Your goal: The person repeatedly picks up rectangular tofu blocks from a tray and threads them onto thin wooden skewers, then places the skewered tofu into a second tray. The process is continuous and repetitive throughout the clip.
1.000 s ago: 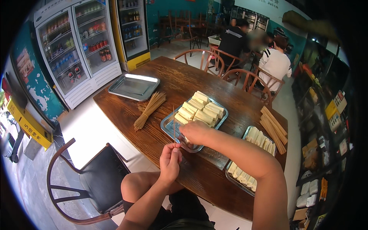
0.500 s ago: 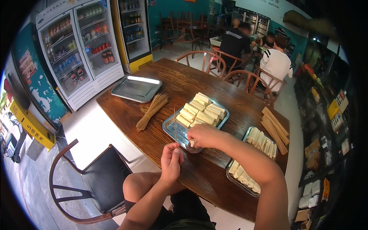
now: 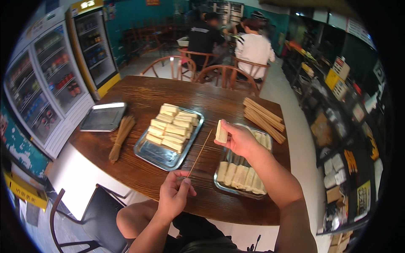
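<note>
In my left hand (image 3: 173,192), pinched near its lower end, is a thin wooden skewer (image 3: 200,155) that slants up to the right. My right hand (image 3: 241,141) grips a pale yellow folded roll (image 3: 220,131) between thumb and fingers, above the table. The skewer's tip is close to this roll but apart from it. Left of the skewer, a metal tray (image 3: 158,160) carries a stack of similar rolls (image 3: 172,128). Under my right forearm lies a second tray (image 3: 220,187) with rolls set in rows (image 3: 239,176), partly hidden by the arm.
A tied skewer bundle (image 3: 122,138) and a bare metal tray (image 3: 103,117) lie on the left of the wooden table (image 3: 168,89). Long tan sticks (image 3: 263,119) rest at the far right. Chairs (image 3: 223,78) and seated people are beyond; a black chair (image 3: 103,219) stands at left.
My right hand has lifted a roll away from the stacked tray and carried it right. The skewer has tipped from upright to slanting right. The whole view has turned rightward.
</note>
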Demonstrator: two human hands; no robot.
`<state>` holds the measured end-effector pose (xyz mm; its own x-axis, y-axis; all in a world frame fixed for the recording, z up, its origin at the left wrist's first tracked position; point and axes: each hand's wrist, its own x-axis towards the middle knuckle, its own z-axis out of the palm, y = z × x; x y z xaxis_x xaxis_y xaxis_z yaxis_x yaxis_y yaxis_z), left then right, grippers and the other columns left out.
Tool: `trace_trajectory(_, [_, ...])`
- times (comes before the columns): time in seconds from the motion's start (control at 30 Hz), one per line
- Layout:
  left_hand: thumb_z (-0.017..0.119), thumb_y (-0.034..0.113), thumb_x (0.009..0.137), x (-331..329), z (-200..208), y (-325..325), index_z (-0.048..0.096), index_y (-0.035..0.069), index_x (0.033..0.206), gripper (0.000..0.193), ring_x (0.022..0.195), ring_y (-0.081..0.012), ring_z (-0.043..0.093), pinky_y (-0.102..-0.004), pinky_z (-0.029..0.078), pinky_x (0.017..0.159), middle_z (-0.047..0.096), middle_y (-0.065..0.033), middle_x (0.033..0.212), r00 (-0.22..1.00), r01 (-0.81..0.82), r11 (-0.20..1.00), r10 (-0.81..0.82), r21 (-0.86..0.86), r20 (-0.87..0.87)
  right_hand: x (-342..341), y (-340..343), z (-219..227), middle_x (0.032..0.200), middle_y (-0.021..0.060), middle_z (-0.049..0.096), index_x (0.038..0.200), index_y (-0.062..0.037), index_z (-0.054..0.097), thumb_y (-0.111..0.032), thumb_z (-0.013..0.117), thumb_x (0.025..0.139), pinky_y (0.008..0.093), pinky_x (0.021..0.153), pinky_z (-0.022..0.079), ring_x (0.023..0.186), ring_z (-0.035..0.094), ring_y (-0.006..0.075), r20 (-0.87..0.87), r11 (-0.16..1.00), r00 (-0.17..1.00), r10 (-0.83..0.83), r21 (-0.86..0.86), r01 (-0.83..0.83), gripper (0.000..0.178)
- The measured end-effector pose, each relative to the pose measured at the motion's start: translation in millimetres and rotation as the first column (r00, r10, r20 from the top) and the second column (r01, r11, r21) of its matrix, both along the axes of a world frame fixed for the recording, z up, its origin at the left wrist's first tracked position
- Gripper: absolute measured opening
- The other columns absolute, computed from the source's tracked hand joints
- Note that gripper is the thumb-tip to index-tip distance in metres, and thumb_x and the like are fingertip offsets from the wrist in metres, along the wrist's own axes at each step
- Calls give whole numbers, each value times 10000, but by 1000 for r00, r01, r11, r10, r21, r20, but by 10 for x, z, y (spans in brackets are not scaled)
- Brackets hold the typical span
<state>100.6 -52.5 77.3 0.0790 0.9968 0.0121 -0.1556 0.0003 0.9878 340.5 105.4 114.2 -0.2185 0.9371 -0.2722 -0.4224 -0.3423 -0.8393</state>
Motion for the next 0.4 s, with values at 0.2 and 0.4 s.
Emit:
trace_trajectory(0.2, [537,88,1008,382,69,5,530,5,1172,184,683,-82,610,-226,477,667,662,-40,715,958,106,994,-109,-24,-264,527,-237,-11,1175,178,623,1228,61,526,-221,618,1007,448,985,573,1131,636,313,-63,994,992,-109,-23,107,370])
trace_trajectory(0.4, [561,139,1009,498,100,-37,542,-11,1200,244,678,-98,650,-236,496,658,712,-77,733,945,137,988,-153,-77,-289,576,-415,-3,1254,192,603,1325,59,482,-176,588,1019,461,1037,537,1173,621,320,-104,975,971,-216,34,220,400])
